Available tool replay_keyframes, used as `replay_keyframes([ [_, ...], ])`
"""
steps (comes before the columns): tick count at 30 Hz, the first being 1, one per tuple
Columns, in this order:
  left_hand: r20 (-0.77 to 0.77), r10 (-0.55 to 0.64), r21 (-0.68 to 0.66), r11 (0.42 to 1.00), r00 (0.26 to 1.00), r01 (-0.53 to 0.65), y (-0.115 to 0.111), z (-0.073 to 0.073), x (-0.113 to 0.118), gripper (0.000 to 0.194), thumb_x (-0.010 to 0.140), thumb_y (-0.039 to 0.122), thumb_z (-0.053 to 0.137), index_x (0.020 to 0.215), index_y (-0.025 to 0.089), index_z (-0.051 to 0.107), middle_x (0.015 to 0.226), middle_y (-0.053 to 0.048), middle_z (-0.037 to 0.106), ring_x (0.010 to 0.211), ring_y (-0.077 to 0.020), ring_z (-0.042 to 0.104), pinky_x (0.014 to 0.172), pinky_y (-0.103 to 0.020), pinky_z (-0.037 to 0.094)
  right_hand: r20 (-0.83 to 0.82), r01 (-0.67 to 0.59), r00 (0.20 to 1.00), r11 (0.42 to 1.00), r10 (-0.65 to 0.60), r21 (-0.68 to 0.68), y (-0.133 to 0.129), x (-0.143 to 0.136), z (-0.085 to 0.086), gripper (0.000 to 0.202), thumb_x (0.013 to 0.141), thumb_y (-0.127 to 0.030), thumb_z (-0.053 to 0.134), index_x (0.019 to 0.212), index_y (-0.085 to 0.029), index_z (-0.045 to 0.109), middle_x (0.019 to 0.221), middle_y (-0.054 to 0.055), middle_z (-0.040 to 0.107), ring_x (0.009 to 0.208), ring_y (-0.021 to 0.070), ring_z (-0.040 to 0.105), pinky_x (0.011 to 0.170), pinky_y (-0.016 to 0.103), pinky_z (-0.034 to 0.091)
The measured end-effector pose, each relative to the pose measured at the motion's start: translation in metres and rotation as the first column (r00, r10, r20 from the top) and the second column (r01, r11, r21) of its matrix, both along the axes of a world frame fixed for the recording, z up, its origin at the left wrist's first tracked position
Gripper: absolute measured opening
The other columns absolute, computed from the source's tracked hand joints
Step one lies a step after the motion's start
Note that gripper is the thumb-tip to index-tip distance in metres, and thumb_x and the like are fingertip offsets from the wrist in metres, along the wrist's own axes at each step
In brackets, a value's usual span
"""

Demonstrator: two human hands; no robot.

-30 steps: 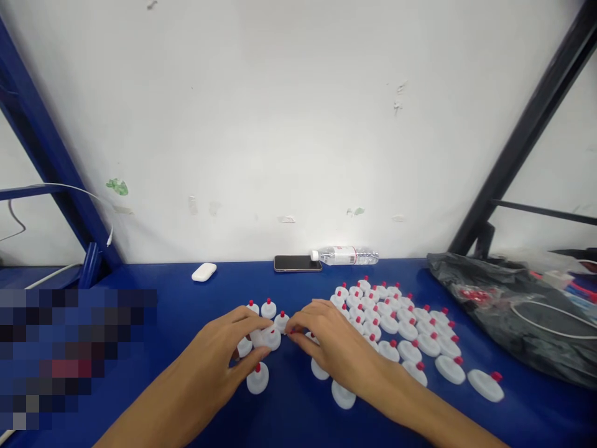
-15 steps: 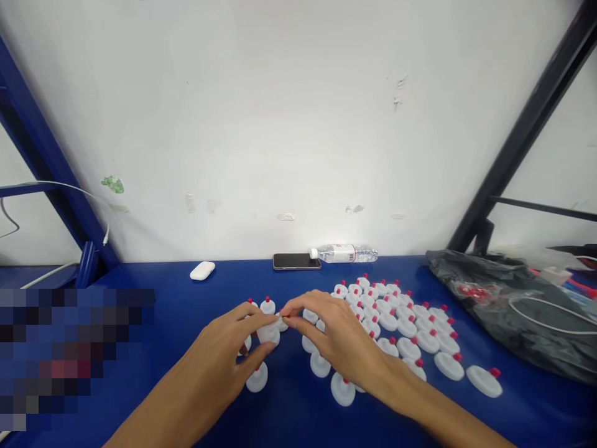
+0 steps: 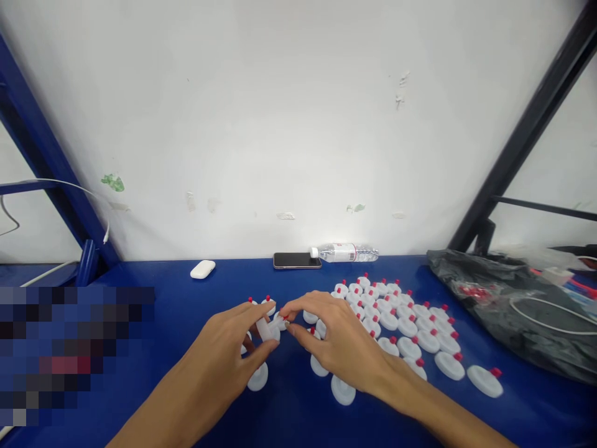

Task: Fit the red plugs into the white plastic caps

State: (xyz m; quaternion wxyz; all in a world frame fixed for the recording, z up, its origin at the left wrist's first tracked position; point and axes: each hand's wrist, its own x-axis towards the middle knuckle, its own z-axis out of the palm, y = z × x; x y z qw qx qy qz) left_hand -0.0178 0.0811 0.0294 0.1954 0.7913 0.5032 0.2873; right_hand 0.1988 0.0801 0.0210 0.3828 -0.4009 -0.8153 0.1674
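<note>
My left hand (image 3: 228, 348) grips a small white plastic bottle (image 3: 269, 331) with a flat round body, thumb on the near side and fingers on the far side. The bottle is tilted with its nozzle toward the right. At the nozzle, my right hand (image 3: 338, 342) pinches a small red cap (image 3: 285, 318) between thumb and forefinger. Whether the cap is seated on the nozzle, I cannot tell. Several similar bottles with red caps lie around my left hand, partly hidden by it; one white bottle (image 3: 257, 378) lies just below its thumb.
Many red-capped white bottles (image 3: 407, 325) spread over the blue table (image 3: 298, 410) to the right. Along the wall lie a phone (image 3: 297, 261), a water bottle (image 3: 345, 252) and a white earbud case (image 3: 203, 269). A black plastic bag (image 3: 494, 298) with a cable on it covers the right side.
The held bottle has tilted a little and its nozzle shows more clearly. My right fingertips have shifted slightly at the red cap, which is now more visible.
</note>
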Motion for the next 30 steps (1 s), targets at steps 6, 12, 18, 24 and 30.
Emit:
replay_keyframes([
  [6, 0.099, 0.012, -0.016, 1.0, 0.995, -0.01, -0.003, -0.001, 0.003, 0.05, 0.085, 0.043, 0.067, 0.132, 0.025, 0.074, 0.091, -0.002, 0.08, 0.07, -0.0197, 0.072, 0.069, -0.03, 0.059, 0.004, -0.041, 0.999, 0.994, 0.041, 0.102, -0.003, 0.001, 0.0, 0.023, 0.097, -0.01, 0.066, 0.112, -0.026, 0.073, 0.106, 0.001, 0.078, 0.101, 0.0203, 0.068, 0.097, 0.039, 0.049],
  [12, 0.201, -0.042, -0.083, 0.995, 0.979, 0.06, -0.004, -0.002, 0.005, 0.047, 0.086, 0.041, 0.072, 0.133, 0.034, 0.073, 0.095, 0.001, 0.074, 0.073, -0.016, 0.069, 0.067, -0.026, 0.062, 0.004, -0.082, 0.997, 0.973, 0.083, 0.214, -0.006, -0.001, 0.0, 0.027, 0.101, -0.008, 0.054, 0.119, -0.025, 0.063, 0.112, 0.003, 0.074, 0.104, 0.0198, 0.067, 0.095, 0.037, 0.05],
  [18, 0.243, -0.081, -0.019, 0.996, 0.967, 0.088, -0.006, 0.003, 0.009, 0.028, 0.087, 0.03, 0.073, 0.115, 0.034, 0.077, 0.093, 0.003, 0.068, 0.071, -0.0115, 0.067, 0.062, -0.018, 0.06, 0.009, -0.088, 0.996, 0.958, 0.089, 0.273, -0.009, -0.002, -0.007, 0.038, 0.099, -0.004, 0.048, 0.13, -0.025, 0.05, 0.116, 0.005, 0.072, 0.107, 0.0206, 0.067, 0.096, 0.038, 0.052],
  [24, 0.274, -0.064, 0.025, 0.998, 0.96, 0.059, -0.012, 0.012, 0.014, 0.023, 0.085, 0.027, 0.074, 0.109, 0.029, 0.072, 0.093, 0.004, 0.073, 0.064, -0.0104, 0.069, 0.06, -0.019, 0.06, -0.046, -0.063, 0.996, 0.967, 0.077, 0.246, -0.01, 0.0, -0.006, 0.042, 0.096, -0.005, 0.05, 0.133, -0.025, 0.05, 0.117, 0.005, 0.072, 0.108, 0.0214, 0.067, 0.095, 0.04, 0.053],
  [30, 0.38, 0.013, -0.036, 0.999, 0.925, 0.0, -0.022, 0.024, 0.014, 0.017, 0.086, 0.036, 0.076, 0.096, 0.027, 0.066, 0.077, 0.005, 0.08, 0.062, -0.0159, 0.076, 0.053, -0.02, 0.055, -0.028, -0.132, 0.988, 0.938, 0.149, 0.32, -0.014, -0.003, -0.003, 0.057, 0.091, -0.007, 0.058, 0.144, -0.024, 0.044, 0.122, 0.007, 0.072, 0.11, 0.0238, 0.068, 0.097, 0.043, 0.053],
])
